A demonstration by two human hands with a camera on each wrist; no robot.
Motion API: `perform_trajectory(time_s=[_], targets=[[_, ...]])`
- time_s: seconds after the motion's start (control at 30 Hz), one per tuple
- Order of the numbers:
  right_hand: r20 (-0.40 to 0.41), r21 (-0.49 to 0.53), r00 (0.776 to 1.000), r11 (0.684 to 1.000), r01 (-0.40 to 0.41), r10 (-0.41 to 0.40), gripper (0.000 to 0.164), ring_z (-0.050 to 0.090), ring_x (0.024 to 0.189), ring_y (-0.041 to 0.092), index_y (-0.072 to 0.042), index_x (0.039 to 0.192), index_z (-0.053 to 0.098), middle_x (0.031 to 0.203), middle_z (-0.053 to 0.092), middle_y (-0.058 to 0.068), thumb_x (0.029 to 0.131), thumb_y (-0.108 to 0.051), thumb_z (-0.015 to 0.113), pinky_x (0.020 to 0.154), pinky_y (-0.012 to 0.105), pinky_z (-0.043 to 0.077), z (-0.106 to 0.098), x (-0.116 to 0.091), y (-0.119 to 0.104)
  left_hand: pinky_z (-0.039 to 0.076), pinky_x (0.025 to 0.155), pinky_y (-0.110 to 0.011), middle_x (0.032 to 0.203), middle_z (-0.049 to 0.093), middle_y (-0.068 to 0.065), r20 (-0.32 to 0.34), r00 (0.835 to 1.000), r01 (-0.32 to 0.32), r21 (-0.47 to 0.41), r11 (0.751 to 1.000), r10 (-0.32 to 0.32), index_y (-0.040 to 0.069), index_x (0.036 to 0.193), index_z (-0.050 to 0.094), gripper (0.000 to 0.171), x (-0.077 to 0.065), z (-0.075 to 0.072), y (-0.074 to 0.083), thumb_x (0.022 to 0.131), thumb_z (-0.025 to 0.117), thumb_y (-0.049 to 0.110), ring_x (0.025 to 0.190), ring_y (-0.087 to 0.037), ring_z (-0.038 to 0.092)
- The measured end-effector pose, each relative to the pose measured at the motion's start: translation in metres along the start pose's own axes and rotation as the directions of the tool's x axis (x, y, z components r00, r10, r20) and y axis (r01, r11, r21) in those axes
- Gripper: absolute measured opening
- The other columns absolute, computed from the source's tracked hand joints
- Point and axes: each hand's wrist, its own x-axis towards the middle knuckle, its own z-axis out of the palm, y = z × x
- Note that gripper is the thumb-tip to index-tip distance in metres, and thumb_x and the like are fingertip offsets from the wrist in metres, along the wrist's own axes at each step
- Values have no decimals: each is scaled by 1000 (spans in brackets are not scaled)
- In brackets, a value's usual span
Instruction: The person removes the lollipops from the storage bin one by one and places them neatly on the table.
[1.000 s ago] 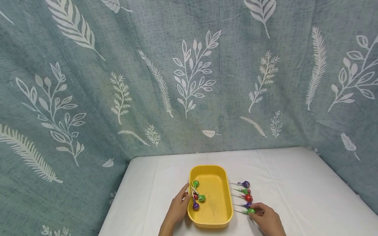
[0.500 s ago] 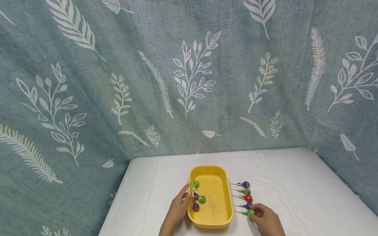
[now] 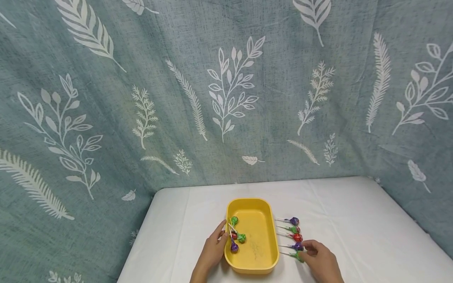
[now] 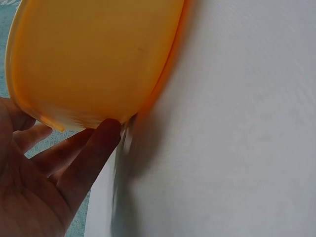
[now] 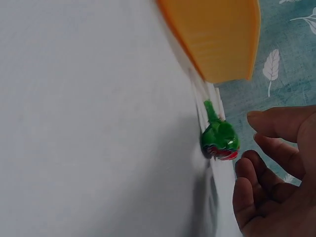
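Note:
My left hand (image 3: 214,247) rests against the left side of a yellow tray (image 3: 249,271), its fairly straight fingers touching the wall, as the left wrist view also shows. My right hand (image 3: 321,260) is beside the nearest lollipop, a green one (image 3: 296,256), at the near end of a row. In the right wrist view, a gap separates thumb and fingers from the green wrapper. Just behind it lies a purple lollipop (image 3: 298,246), close to my fingertips. Farther back come a red lollipop (image 3: 297,237), another green one (image 3: 295,229) and another purple one (image 3: 294,221).
Inside the tray, along its left wall, lie several wrapped lollipops, among them a green one (image 3: 241,237) and a purple one (image 3: 234,247). A white cloth (image 3: 354,220) covers the table. Behind it hangs a blue-green leaf-patterned curtain (image 3: 276,118).
The right hand's fingertips have drawn slightly right, off the nearest green lollipop, which stays in the row. The left hand and tray have not visibly moved.

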Motion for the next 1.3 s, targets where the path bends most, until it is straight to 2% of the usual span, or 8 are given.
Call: perform_trajectory(time_s=[0.13, 0.33, 0.43, 0.63, 0.97, 1.17, 1.3], targets=[[-59, 11, 997, 998, 54, -53, 33, 65, 94, 30, 1, 111, 69, 101, 69, 11, 87, -19, 79, 81, 52, 55, -4, 1, -12, 54, 93, -53, 129, 63, -21, -3, 1000, 4, 5, 1000, -4, 16, 155, 44, 50, 0, 0, 0, 107, 52, 27, 107, -33, 68], [-121, 54, 984, 989, 141, -133, 29, 67, 90, 26, 1, 109, 71, 96, 72, 7, 86, -14, 80, 79, 45, 58, -6, 2, -34, 53, 93, -55, 132, 61, -24, -10, 1000, 14, 3, 1000, -14, 16, 155, 45, 51, 0, 0, 0, 106, 53, 28, 108, -36, 67], [-114, 94, 979, 979, 181, -170, 28, 67, 92, 23, -2, 110, 72, 102, 72, 8, 87, -15, 79, 81, 41, 58, -6, 2, -43, 54, 93, -54, 133, 60, -25, -7, 1000, 14, 0, 1000, -14, 16, 155, 44, 51, 0, 1, -2, 106, 53, 28, 108, -37, 67], [-102, 151, 969, 960, 238, -224, 26, 69, 96, 23, -7, 111, 73, 106, 73, 7, 89, -19, 78, 85, 42, 58, -5, 7, -65, 54, 93, -53, 132, 62, -23, -9, 1000, 23, 21, 1000, -23, 15, 155, 44, 50, 2, 1, -2, 106, 51, 28, 107, -33, 68], [-53, 246, 957, 925, 289, -285, 27, 68, 104, 28, -5, 115, 71, 115, 71, 12, 90, -12, 76, 85, 39, 59, 7, 21, -99, 54, 93, -53, 133, 61, -25, -10, 1000, 7, 7, 1000, -7, 15, 155, 44, 50, 0, -1, -1, 107, 51, 26, 108, -35, 68], [-18, 258, 952, 918, 300, -306, 27, 68, 107, 31, -6, 117, 72, 117, 70, 13, 91, -10, 76, 81, 38, 60, 15, 26, -109, 52, 96, -56, 132, 61, -25, -3, 1000, 7, 21, 1000, -7, 15, 155, 43, 50, -1, -1, 2, 107, 51, 26, 114, -41, 64], [-13, 243, 946, 916, 318, -324, 27, 67, 109, 32, -6, 117, 71, 117, 70, 12, 92, -12, 76, 82, 41, 60, 19, 29, -114, 53, 94, -55, 134, 60, -26, 1, 1000, 21, 15, 1000, -21, 16, 156, 43, 50, 0, -1, 4, 107, 50, 26, 114, -40, 65]])
